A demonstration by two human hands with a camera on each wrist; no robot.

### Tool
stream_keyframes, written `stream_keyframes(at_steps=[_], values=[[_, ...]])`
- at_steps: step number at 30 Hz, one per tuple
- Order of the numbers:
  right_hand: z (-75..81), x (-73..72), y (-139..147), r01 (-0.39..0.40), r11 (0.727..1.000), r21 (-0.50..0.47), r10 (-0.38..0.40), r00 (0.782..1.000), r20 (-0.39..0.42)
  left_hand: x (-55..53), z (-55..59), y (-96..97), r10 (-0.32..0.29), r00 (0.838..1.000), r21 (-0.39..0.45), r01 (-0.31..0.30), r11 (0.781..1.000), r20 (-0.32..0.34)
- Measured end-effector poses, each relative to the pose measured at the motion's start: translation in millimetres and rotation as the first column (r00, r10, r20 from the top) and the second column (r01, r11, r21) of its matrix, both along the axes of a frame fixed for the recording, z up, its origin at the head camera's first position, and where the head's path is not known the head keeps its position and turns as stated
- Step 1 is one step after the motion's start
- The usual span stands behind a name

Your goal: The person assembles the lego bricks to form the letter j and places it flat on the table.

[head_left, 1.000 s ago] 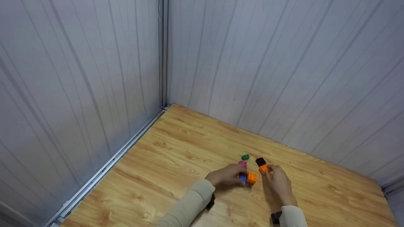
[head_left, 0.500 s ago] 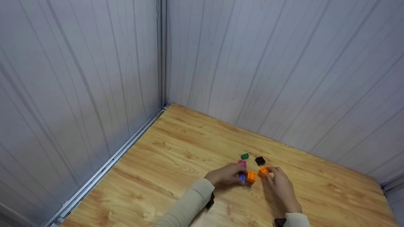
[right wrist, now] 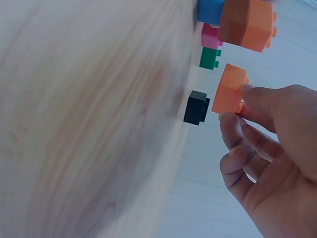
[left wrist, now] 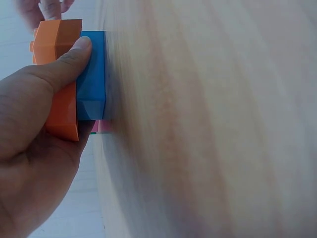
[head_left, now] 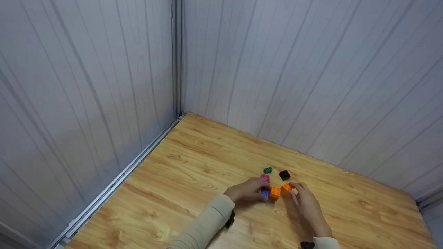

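Observation:
My left hand (head_left: 246, 191) grips a stack of toy building bricks low over the table. In the left wrist view the stack shows a blue brick (left wrist: 92, 74) on the table side, with orange bricks (left wrist: 48, 42) joined above it and the thumb across both colours. My right hand (head_left: 307, 204) pinches a single orange brick (right wrist: 229, 90) between thumb and fingertips, just right of the stack and apart from it. Beyond the left fingers lies a pink brick (head_left: 265, 177); whether it touches the stack is hidden.
A small green brick (head_left: 268, 170) lies behind the pink one. Farther right, a black brick (head_left: 284, 175) rests on the wooden tabletop (head_left: 193, 155), just beyond the right fingers. Pale panelled walls (head_left: 297, 69) rise along the table's left and back edges.
The right hand has drawn its orange brick away from the black brick, toward me and then left, nearer the stack. The black brick stays on the table. The left hand keeps its grip nearly still.

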State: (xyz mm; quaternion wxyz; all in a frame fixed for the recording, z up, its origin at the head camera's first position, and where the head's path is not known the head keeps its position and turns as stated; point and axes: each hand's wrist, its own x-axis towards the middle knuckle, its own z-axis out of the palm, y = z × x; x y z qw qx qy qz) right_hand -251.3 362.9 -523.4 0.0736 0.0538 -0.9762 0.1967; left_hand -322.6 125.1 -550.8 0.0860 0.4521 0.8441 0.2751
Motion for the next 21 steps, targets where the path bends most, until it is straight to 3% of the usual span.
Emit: stream_keyframes(at_steps=[4,16,21], values=[[1.9,1.9,-2,-0.022,0.999,0.036,0.024,0.998,-0.066,-0.8,-0.8,0.3,0.007,1.000,-0.004,-0.007,1.000,0.004],[20.3,8.9,-9,-0.046,0.999,0.014,0.047,0.991,-0.123,1.1,2.5,0.6,0.028,0.999,0.007,-0.028,1.000,0.047],[24.4,10.3,-12,-0.084,0.996,-0.009,0.083,0.992,-0.095,1.1,3.5,2.5,0.011,1.000,-0.012,-0.011,1.000,0.010]])
